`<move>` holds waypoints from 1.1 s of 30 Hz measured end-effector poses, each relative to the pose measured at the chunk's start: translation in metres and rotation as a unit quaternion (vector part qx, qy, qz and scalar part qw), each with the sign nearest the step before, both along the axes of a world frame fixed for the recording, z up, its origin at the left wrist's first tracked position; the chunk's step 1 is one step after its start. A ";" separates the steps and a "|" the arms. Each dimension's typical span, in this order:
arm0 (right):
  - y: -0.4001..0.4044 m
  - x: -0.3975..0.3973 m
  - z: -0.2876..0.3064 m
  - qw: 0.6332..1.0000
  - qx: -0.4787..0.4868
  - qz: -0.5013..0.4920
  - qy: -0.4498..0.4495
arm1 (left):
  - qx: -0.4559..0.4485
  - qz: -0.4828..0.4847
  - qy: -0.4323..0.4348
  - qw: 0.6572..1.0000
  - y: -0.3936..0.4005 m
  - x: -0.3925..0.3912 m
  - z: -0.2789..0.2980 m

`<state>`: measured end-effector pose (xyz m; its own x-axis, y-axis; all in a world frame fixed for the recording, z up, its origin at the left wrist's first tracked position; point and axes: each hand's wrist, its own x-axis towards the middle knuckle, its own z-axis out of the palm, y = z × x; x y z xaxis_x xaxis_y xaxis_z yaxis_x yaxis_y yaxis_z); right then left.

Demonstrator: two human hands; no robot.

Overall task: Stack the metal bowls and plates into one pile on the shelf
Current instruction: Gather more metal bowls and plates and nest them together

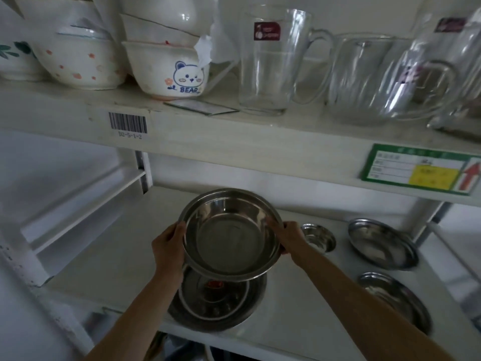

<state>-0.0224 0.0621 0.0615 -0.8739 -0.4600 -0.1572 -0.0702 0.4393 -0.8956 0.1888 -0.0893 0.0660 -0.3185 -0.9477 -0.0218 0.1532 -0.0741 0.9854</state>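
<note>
Both hands hold a metal bowl above the pile on the lower shelf.

Head view: the shiny round steel bowl (230, 234) has its open side tilted toward the camera, left hand (169, 244) and right hand (289, 239) curled around opposite rims. Beneath it sits the pile (216, 300) on the white shelf (299, 295); a small bowl (318, 237) and two plates (382, 243) (395, 298) lie to the right.
</note>
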 end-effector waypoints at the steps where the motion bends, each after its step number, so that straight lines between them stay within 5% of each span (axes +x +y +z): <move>1: 0.009 -0.001 0.001 1.000 0.003 -0.002 -0.003 | 0.005 -0.005 0.003 1.000 0.006 -0.004 0.002; 33: 0.215 -0.010 -0.034 0.986 -0.034 -0.109 -0.117 | 0.042 -0.137 -0.023 0.989 0.163 -0.057 -0.024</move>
